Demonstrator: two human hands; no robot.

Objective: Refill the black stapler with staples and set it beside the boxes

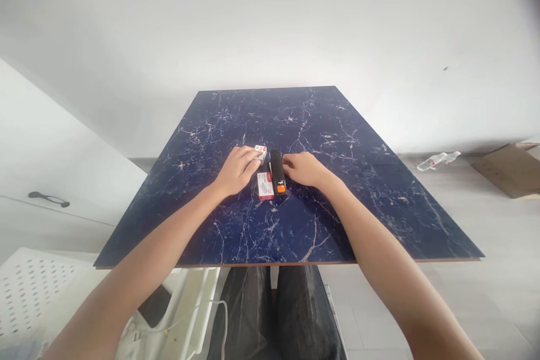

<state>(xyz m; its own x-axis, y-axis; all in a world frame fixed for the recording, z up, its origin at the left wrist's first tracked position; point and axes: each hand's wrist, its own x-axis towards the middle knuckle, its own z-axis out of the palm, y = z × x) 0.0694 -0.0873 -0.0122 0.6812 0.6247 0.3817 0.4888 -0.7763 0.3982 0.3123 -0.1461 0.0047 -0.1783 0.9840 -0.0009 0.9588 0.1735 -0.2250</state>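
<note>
Head view: blue marbled table [346, 219] seen from above, both forearms stretched out over it toward the middle.
Far left, off table: white perforated chair [29, 287] at near left; white cabinet with dark handle [48, 198] behind it.
Left hand [237, 170]: resting on the tabletop, fingers curled onto a small white box [261, 152], touching its left side; loose pinch, not lifted.
Second box [265, 185]: white and red, lying flat just near of the left hand's fingertips, touching the stapler's left flank.
Stapler [277, 178]: black with orange patch at its near end, lying lengthwise near-to-far at table centre, between the two hands.
Right hand [304, 169]: flat-ish on the table, fingertips against the stapler's right side; partly curled, not closed round it, no lift visible.
Far right, floor: clear plastic bottle [436, 161] lying on its side; brown cardboard box [510, 169] beyond it.
Step in hand (judged): taking hold, left on the small box, right steadying the stapler; nothing opened yet as far as visible.
Next move calls for (judged): firmer grip on the stapler body so it does not slide on the smooth top, and a clean pinch on the small box, which sits close against neighbouring items.
</note>
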